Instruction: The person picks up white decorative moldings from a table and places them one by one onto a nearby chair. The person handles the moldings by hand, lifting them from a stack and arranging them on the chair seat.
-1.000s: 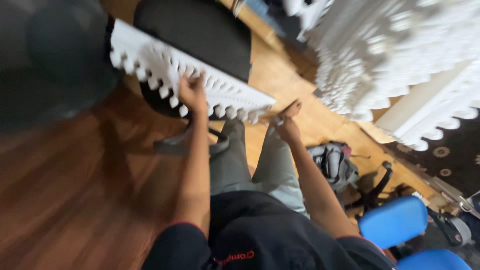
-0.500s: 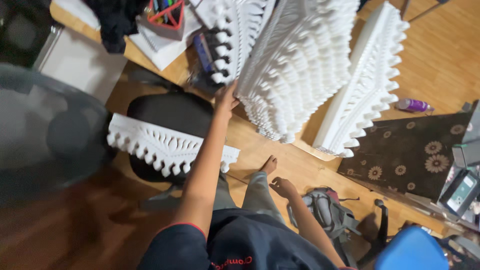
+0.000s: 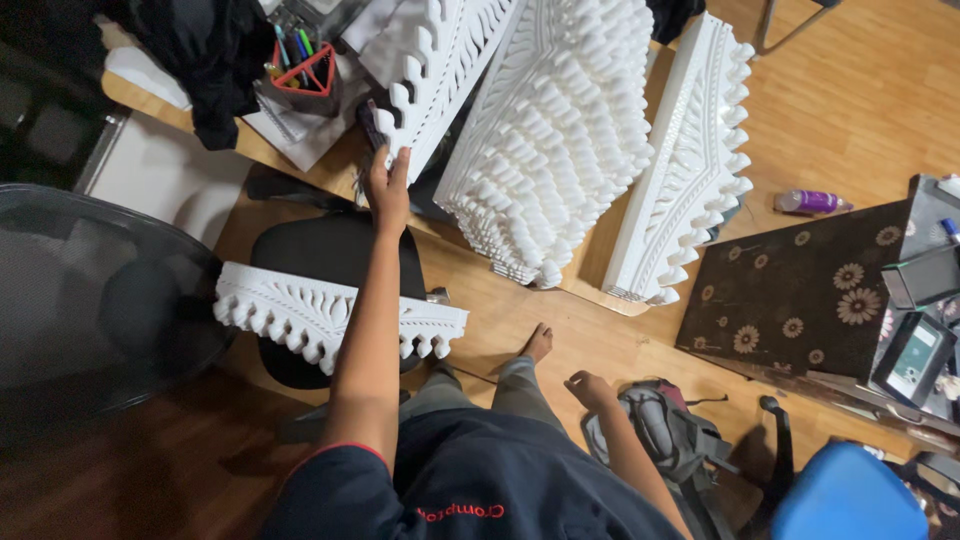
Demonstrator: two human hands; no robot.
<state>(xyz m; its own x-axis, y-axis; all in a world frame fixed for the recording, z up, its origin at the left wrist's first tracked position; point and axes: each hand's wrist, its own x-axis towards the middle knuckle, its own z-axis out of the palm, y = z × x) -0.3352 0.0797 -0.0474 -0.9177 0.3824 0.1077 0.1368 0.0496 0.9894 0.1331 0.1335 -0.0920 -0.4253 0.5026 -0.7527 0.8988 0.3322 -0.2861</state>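
My left hand reaches forward and grips the lower end of a white scalloped foam panel that lies on the wooden table. A dark slim object lies just by my fingers. A second white scalloped panel rests across the black chair seat under my forearm. My right hand hangs low beside my knee, loosely curled and empty, close to a grey backpack.
A tall stack of white foam panels and another panel fill the table. A red pen holder stands at its left end. A purple bottle, a dark floral surface and a blue chair are to the right.
My left hand left the panel on the chair and reached up to the panel on the table. My right hand dropped to my side. My view swung toward the table.
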